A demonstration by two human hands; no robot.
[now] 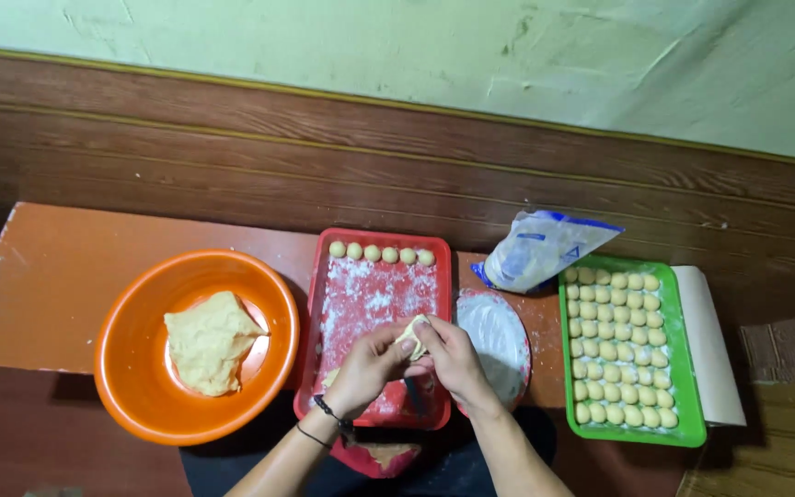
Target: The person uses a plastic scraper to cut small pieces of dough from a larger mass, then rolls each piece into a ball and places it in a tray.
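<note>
Both my hands meet over the red tray (356, 299), pinching a small piece of pale dough (413, 333) between their fingers. My left hand (367, 366) wears dark bands at the wrist; my right hand (453, 361) closes on the dough from the right. The red tray is dusted with white flour and carries a row of small dough balls (381, 253) along its far edge. A large lump of yellowish dough (209, 340) lies in the orange bowl (131, 368) to the left.
A green tray (683, 368) at the right is filled with several rows of dough balls, on white paper (715, 340). A round floured plate (499, 336) and a plastic flour bag (540, 248) sit between the trays. A wood-panelled wall runs behind the table.
</note>
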